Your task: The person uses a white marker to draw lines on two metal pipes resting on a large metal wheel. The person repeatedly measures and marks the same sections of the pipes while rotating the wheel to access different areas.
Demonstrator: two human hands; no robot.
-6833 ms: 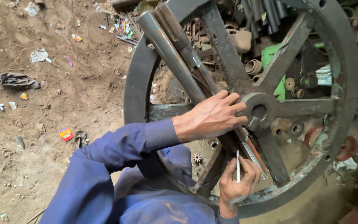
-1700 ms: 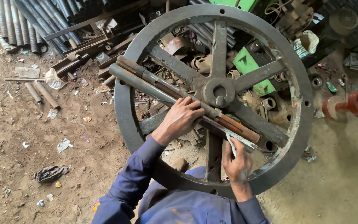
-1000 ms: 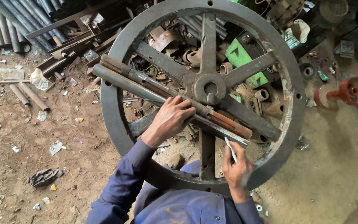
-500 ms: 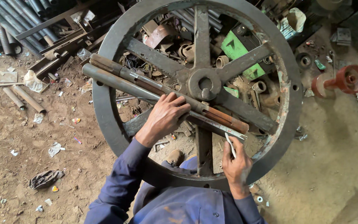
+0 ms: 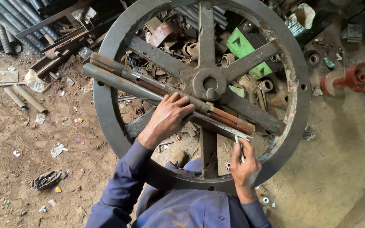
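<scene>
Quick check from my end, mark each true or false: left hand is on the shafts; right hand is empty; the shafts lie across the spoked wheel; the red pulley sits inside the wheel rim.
1. The left hand rests on the shafts. True.
2. The right hand is empty. False: it holds a thin marking stick.
3. The shafts lie across the spoked wheel. True.
4. The red pulley sits inside the wheel rim. False: it lies outside, on the ground to the right.

Blue-sleeved arms reach forward: the left hand (image 5: 167, 119) lies palm-down, fingers spread and curled over the long rusty steel bars (image 5: 165, 90), while the right hand (image 5: 244, 169), below the bars' far end, pinches a thin metal marker (image 5: 240, 147) upright.
</scene>
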